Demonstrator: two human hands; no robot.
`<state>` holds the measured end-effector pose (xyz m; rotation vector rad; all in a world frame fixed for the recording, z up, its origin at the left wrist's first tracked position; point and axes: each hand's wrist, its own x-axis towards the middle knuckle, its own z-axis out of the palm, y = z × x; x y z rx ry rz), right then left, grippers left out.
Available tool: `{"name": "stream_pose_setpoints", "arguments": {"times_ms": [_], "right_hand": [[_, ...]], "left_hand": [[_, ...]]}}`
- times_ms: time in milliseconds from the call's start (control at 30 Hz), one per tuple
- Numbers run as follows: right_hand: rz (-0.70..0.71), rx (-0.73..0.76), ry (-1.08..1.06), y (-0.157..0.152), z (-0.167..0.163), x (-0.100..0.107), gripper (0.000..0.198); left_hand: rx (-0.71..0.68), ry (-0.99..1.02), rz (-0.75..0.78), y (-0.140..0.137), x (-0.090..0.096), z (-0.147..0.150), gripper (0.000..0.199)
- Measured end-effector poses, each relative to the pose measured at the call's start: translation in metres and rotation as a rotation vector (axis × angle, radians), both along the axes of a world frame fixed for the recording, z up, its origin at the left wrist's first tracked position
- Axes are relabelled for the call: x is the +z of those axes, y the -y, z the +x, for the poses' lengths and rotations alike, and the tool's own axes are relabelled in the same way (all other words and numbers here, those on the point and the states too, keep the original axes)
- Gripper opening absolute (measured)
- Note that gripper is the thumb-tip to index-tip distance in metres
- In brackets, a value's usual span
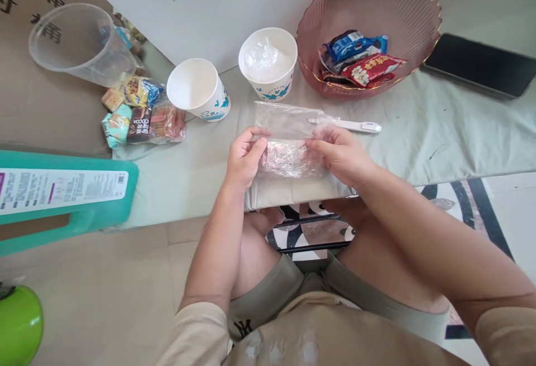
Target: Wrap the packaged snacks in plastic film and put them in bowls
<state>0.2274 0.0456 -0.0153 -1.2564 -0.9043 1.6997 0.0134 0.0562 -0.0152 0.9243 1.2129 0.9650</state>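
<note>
Between my two hands lies a clear plastic bag (288,158), crinkled in its lower part and flat in its upper part. My left hand (246,157) pinches its left side between thumb and fingers. On the right side, the thumb and fingers of my right hand (341,151) close on the same bag. A white utility knife (360,126) rests just beyond my right hand, its tip overlapping the bag. Behind the bag stand two paper cups: the right cup (274,84) contains crumpled clear plastic (263,60), and the left cup (199,90) shows a bare inside.
A pink ribbed bowl (402,9) holds several wrapped snacks (355,56). A black phone (481,64) lies to its right. At left are a clear plastic tub (81,48), several snack packets (140,123), a teal bottle (121,201) and a green object (20,324) below. A white box (201,14) stands behind.
</note>
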Motion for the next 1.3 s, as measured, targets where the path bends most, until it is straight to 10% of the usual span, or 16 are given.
{"name": "stream_pose_setpoints", "arguments": {"times_ms": [467, 633, 767, 1033, 1167, 1300], "right_hand": [[0.214, 0.062, -0.099, 0.000, 0.006, 0.008, 0.018], [0.298, 0.166, 0.114, 0.000, 0.012, 0.014, 0.044], [0.301, 0.163, 0.315, 0.001, 0.009, 0.011, 0.020], [0.301, 0.090, 0.205, -0.001, 0.014, -0.001, 0.054], [0.291, 0.004, 0.131, -0.005, 0.019, 0.003, 0.024], [0.137, 0.291, 0.077, -0.001, 0.011, 0.009, 0.035]], "left_hand": [[-0.064, 0.201, -0.012, -0.005, 0.012, -0.006, 0.029], [-0.054, 0.076, 0.019, -0.006, 0.012, -0.014, 0.042], [-0.055, -0.016, 0.074, -0.004, 0.007, -0.015, 0.024], [0.050, -0.031, 0.109, -0.008, 0.003, -0.014, 0.041], [-0.087, 0.013, 0.057, -0.004, 0.007, -0.012, 0.049], [-0.245, 0.083, 0.044, -0.001, 0.007, -0.009, 0.059]]}}
